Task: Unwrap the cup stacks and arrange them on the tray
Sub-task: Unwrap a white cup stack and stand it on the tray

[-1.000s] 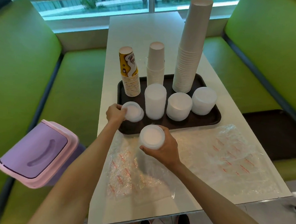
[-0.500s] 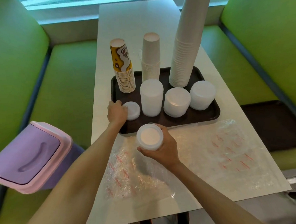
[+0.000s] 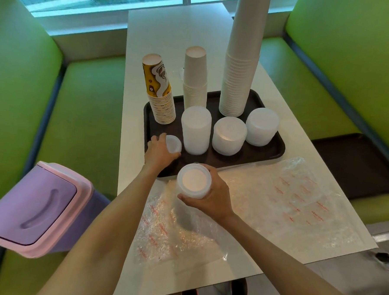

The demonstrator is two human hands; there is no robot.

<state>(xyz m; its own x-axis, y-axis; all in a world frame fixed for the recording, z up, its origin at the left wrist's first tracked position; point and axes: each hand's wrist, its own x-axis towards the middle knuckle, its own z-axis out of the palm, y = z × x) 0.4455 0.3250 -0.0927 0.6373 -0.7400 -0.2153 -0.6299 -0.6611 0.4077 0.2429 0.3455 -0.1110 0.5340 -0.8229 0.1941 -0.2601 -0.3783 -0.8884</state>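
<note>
A dark tray (image 3: 276, 149) on the white table carries a yellow patterned cup stack (image 3: 160, 93), a short white cup stack (image 3: 195, 79), a very tall white cup stack (image 3: 240, 66) and three stacks of translucent lids (image 3: 195, 129). At the tray's front left corner my left hand (image 3: 159, 152) curls its fingers round a small lid stack (image 3: 174, 144) that stands on the tray. Just in front of the tray my right hand (image 3: 211, 195) grips another lid stack (image 3: 191, 183), upright, above the wrapper.
Crumpled clear plastic wrappers with red print (image 3: 287, 204) lie over the table's front half. A purple swing-lid bin (image 3: 32, 208) stands on the left. Green benches flank the table; a second dark tray (image 3: 355, 164) lies on the right bench.
My left hand has lowered the small lid stack onto the tray's front left corner. My right hand has kept its lid stack in about the same place.
</note>
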